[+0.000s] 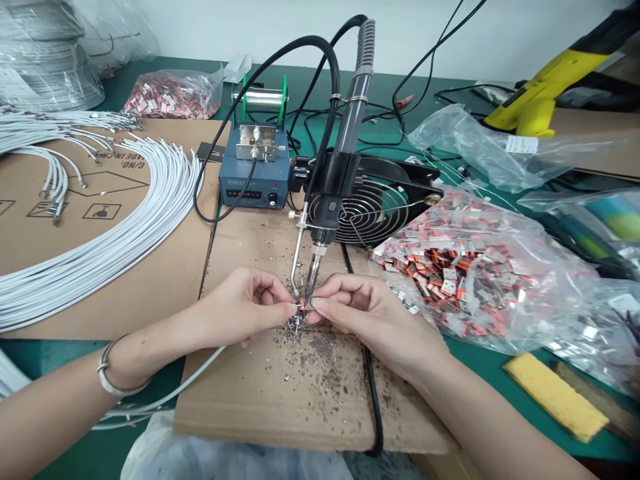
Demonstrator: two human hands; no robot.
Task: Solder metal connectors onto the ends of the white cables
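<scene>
Under the tip of a mounted soldering iron (pixel 314 270), my two hands meet. My left hand (pixel 253 303) is pinched on the end of a white cable (pixel 197 375), which trails back below my wrist to the lower left. Between finger and thumb, my right hand (pixel 357 303) grips a small USB connector (pixel 303 304) with an orange part, largely covered by the fingertips. A thin metal solder feed tube (pixel 299 250) comes down beside the iron to the same spot. Whether cable and connector touch is too small to tell.
Behind stand a blue solder feeder (pixel 255 177), a solder spool (pixel 264 100) and a black fan (pixel 375 210). White cables (pixel 150 233) lie bundled at left. A bag of orange connectors (pixel 450 280) and a yellow sponge (pixel 555 395) are at right. Solder bits litter the cardboard (pixel 240 407).
</scene>
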